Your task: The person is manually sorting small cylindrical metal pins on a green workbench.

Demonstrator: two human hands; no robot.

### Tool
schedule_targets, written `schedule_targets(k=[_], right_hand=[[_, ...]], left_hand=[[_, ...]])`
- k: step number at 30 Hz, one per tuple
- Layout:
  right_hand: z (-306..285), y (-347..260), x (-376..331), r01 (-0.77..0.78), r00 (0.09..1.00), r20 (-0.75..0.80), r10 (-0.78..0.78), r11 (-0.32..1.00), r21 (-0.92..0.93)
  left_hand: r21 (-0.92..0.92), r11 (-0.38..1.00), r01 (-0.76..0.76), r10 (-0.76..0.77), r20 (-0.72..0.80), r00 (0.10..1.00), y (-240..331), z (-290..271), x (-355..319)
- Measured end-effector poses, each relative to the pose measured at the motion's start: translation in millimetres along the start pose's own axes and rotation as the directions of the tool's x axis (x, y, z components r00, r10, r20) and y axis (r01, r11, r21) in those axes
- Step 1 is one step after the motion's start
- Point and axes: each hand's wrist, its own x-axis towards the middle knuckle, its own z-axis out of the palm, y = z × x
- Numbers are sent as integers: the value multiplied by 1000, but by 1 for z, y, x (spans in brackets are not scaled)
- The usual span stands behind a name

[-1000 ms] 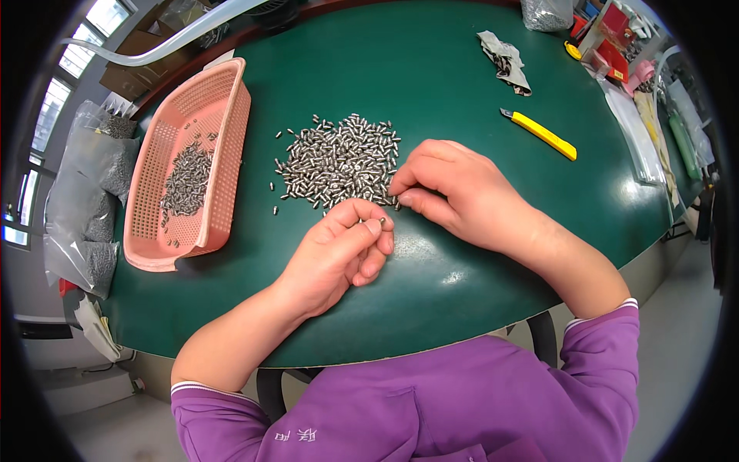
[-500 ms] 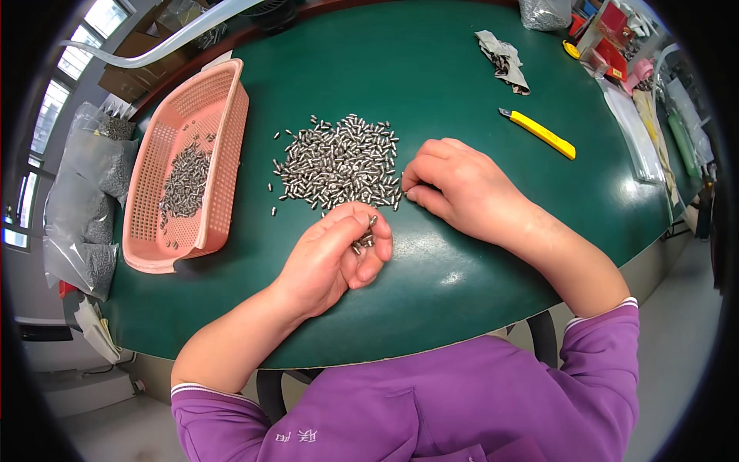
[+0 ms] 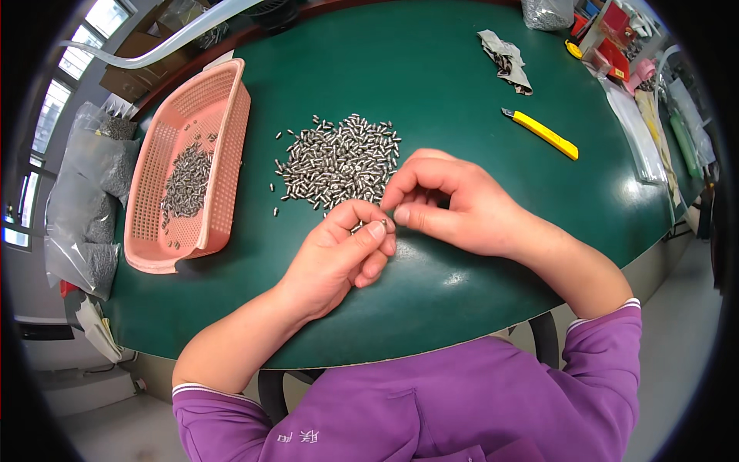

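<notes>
The left hand [image 3: 339, 258] pinches one small, shiny steel pin [image 3: 382, 222] near the green table's [image 3: 431, 92] front edge; probably light, hard, slippery, so best pinched across its sides, while the right hand [image 3: 454, 204] curls beside it, its grip unclear.

The right hand [image 3: 462, 204] has come off the near edge of the heap of small metal pins [image 3: 339, 158] and drawn in toward the left hand [image 3: 342, 258], so that their fingertips now meet above the green table [image 3: 462, 85], where half a second ago they were apart. The left hand has shifted a little too, thumb and forefinger now pinched on a small metal piece [image 3: 360, 225] right at the meeting point, its fingers less curled than a second ago.
</notes>
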Motion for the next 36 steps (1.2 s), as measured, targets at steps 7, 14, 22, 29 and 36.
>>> schedule_targets(k=[7,14,22,29,36], right_hand=[[-8,21,4,144,971,-113,-210,896,-421],[-10,21,1,136,985,-14,-175,811,-568],[-9,18,2,145,986,20,-168,776,-614],[-7,5,3,217,973,27,-227,877,-430],[-1,4,0,311,944,7,-328,886,-343]], left_hand=[[-36,999,-5,5,8,1000,2,-2,0],[-91,996,-8,10,28,1000,3,-3,-1],[-66,998,11,-9,31,999,3,-3,1],[-4,999,54,-54,-13,998,4,2,0],[52,998,48,-48,-4,999,2,1,0]])
